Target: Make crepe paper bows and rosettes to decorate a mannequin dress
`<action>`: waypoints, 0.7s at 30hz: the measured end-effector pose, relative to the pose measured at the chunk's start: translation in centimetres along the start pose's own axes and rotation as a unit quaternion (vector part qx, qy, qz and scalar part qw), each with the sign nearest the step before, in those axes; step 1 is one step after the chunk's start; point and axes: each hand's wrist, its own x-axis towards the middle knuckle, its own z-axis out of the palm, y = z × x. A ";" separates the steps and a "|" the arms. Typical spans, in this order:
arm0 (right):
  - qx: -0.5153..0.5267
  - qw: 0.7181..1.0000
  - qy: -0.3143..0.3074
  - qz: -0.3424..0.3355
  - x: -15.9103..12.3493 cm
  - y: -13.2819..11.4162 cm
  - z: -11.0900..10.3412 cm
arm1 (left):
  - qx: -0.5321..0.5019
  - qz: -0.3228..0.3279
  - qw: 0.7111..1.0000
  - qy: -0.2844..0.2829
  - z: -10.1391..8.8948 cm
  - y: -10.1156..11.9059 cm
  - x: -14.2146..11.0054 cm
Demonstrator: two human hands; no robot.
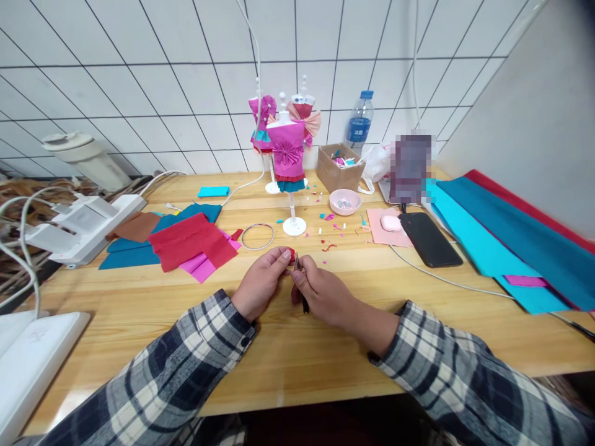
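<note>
My left hand (261, 279) is closed, pinching a small piece of red crepe paper (292, 254) between thumb and fingers. In my closed right hand (320, 290) is a pair of small scissors (298, 262) with dark handles. Their metal tips are up against the red piece, and my fingers hide most of them. The two hands almost meet above the table, in front of a small white dress-form stand (294, 227) that wears a pink paper top with a pleated rosette (287, 155) and a red and teal ruffle.
More dressed stands (263, 118) are behind. Crepe sheets lie left (193, 241) and right (493, 204). A pink bowl (345, 210), cardboard box (339, 179), water bottle (359, 124), black phone (430, 239), bangle-like ring (242, 238), power strip (125, 207) and paper scraps (330, 217) surround the hands.
</note>
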 end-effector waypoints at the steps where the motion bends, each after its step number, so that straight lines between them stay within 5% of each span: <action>1: -0.001 1.000 0.001 0.001 0.0 0.0 0.1 | -0.001 0.000 1.000 -0.002 0.0 0.0 0.0; 21: -0.013 1.000 0.007 0.009 0.1 0.1 0.1 | 0.009 0.006 1.000 -0.004 0.0 -0.1 0.0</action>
